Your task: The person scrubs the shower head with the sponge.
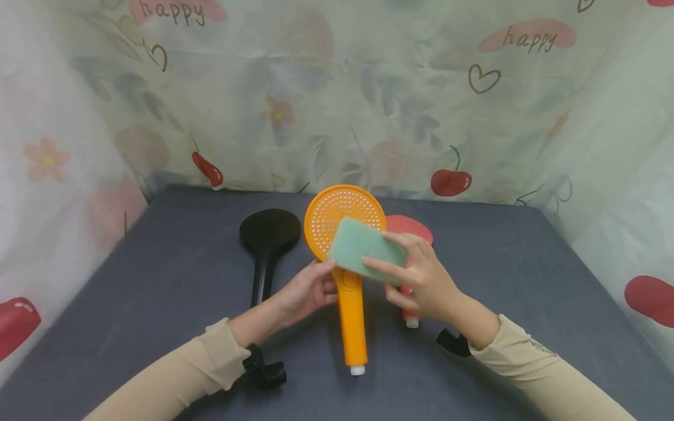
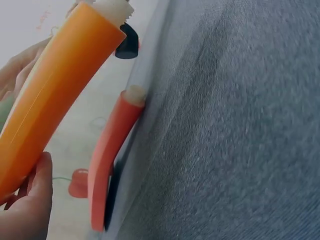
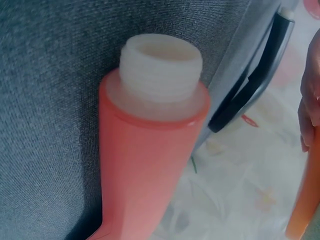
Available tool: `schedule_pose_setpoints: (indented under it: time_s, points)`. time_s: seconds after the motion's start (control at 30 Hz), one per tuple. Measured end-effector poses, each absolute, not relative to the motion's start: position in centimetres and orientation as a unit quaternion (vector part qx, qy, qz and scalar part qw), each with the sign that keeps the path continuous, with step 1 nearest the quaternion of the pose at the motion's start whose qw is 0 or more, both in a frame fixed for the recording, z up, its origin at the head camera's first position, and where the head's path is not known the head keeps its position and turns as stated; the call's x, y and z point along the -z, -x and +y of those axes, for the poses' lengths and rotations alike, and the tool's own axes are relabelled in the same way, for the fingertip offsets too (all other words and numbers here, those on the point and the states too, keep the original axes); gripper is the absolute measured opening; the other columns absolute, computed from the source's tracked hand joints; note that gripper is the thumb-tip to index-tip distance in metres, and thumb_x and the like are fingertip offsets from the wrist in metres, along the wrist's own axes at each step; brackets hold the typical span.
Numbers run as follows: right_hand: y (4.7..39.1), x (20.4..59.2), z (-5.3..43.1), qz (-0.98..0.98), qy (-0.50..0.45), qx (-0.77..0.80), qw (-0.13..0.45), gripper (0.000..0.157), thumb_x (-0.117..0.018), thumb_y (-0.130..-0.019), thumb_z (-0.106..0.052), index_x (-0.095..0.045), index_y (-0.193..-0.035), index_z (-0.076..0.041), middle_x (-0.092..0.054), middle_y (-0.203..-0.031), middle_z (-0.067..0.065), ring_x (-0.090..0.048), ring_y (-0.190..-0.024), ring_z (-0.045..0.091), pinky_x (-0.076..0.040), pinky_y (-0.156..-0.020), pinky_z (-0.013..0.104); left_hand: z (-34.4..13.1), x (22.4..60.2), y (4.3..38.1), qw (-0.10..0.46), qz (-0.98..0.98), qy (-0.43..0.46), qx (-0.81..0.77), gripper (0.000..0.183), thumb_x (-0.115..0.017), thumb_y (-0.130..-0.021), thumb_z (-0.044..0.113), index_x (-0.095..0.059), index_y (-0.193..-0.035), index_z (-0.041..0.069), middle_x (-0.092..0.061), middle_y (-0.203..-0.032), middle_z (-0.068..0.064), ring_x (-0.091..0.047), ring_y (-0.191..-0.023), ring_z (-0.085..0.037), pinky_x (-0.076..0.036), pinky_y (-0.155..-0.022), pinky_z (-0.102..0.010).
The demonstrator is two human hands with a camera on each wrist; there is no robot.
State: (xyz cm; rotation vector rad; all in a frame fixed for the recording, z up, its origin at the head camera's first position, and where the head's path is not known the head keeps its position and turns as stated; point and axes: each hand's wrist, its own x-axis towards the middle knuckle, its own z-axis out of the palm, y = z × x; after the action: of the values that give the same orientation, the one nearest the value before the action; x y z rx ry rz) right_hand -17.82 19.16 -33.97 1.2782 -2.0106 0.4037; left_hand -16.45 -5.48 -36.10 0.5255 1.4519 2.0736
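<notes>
Left hand (image 1: pixel 309 287) grips the orange shower head (image 1: pixel 347 282) at the frame's centre while the right hand (image 1: pixel 421 278) pinches a soft-looking green sponge (image 1: pixel 358 245) over it; likely light, stiff and slick, the shower head should hold best by its handle (image 1: pixel 353 330).

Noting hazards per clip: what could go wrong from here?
The orange shower head might twist or slip: only the left hand grips it, while the green sponge sits over part of it. The right hand, holding the sponge, could knock the red shower head behind it. Lowering the left hand might nudge the nearby black shower head.
</notes>
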Motion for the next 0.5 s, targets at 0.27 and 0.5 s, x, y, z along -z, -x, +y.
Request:
schedule_pose_setpoints:
  time_s: [0.27,0.5]
  points:
    - [17.8,34.2,18.8,-0.765,-0.499,-0.151,0.377,0.033,-0.042,-0.09,-0.029,-0.065,-0.113,-0.021,-0.05,-0.122,0.027,-0.046,-0.11,0.035,-0.041,-0.085,0.049,-5.6,35.7,17.0,0.242,0.563,-0.143,-0.777,0.053,-0.018,-0.102,0.043,-0.031,-0.137,0.006,-0.055,-0.119,-0.003,-0.056,-0.106,-0.011,-0.047,-0.097,-0.037]
    - [18.1,34.3,19.3,-0.776,-0.494,-0.144,0.365,0.033,-0.045,-0.089,-0.028,-0.066,-0.113,-0.021,-0.049,-0.123,0.026,-0.046,-0.111,0.036,-0.041,-0.084,0.05,-5.6,34.8,17.0,0.196,0.632,-0.081,-0.745,0.054,-0.032,-0.101,0.039,-0.035,-0.139,0.0,-0.045,-0.136,-0.018,-0.056,-0.112,-0.02,-0.047,-0.099,-0.042]
